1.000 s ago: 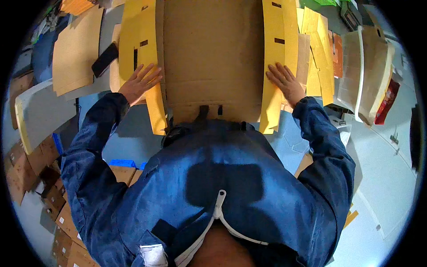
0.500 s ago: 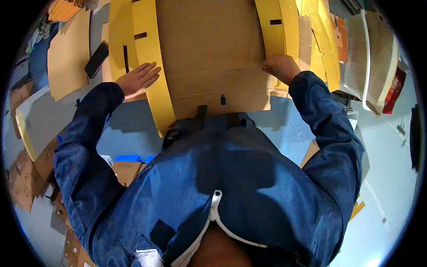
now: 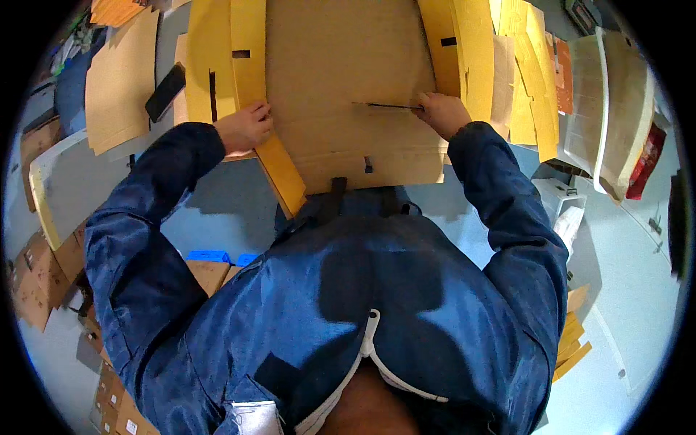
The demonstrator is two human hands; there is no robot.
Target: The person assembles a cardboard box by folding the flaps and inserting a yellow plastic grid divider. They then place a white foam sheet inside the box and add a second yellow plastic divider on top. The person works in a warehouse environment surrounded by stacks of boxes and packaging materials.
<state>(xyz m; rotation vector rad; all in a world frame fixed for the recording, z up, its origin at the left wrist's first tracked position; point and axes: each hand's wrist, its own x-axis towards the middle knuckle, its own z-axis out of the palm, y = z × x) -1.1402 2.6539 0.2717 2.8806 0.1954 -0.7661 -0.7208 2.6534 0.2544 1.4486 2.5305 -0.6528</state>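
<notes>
A large brown cardboard sheet [image 3: 341, 65] lies before me, with yellow cardboard strips along both sides. My left hand [image 3: 246, 129] is closed on the left yellow strip [image 3: 250, 80], fingertips curled at its inner edge; the strip's near end bends toward my body. In the closed fingers of my right hand [image 3: 442, 114] is a thin dark stick [image 3: 391, 106] with a paler tip, pointing left over the brown sheet. Its exact kind is too small to tell. That hand is beside the right yellow strip [image 3: 442, 58].
A black phone [image 3: 165, 93] rests left of the strips, beside a plain cardboard piece [image 3: 119, 87]. More yellow cardboard pieces [image 3: 533, 80] lie at the right. A pale bin [image 3: 616, 109] stands farther right, and boxes [image 3: 210, 274] sit below at the left.
My left hand has moved right and closed on the yellow strip, whose near end has shifted right. The right hand has moved slightly left and down; the thin stick now shows in it.
</notes>
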